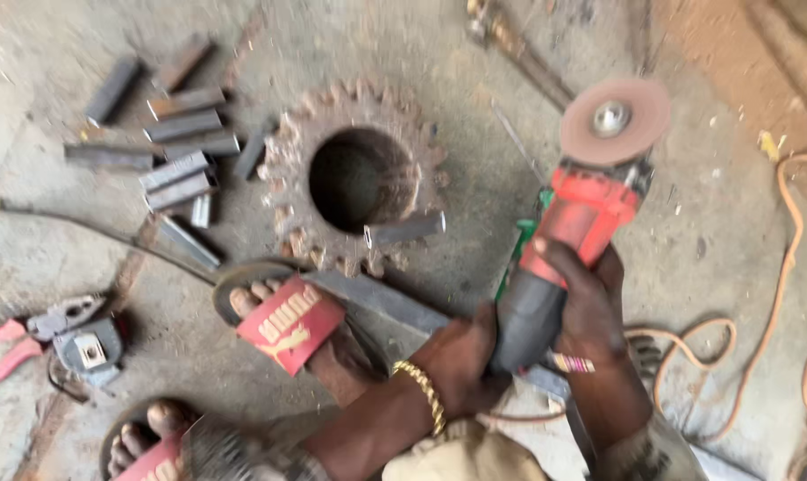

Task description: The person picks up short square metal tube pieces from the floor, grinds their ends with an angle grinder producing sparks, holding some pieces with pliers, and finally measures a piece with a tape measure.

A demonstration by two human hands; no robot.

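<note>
Both of my hands hold a red and grey angle grinder (573, 232), lifted above the floor with its worn abrasive disc (614, 118) facing up. My left hand (461, 361), with a gold bracelet on its wrist, grips the grey rear end. Wrapped around the body just behind the red head is my right hand (590, 307). To the left of the grinder, a rusty toothed sprocket (288, 169) with a round hole lies flat on the concrete. A short grey metal piece (405, 229) rests on its lower rim.
My foot in a red sandal (288, 327) stands on a long flat steel bar (381, 301). Several cut metal pieces (183, 142) lie at the upper left. Red-handled pliers (7, 352) and a small grey tool (89, 349) are at the left edge. An orange cable (782, 267) loops on the right.
</note>
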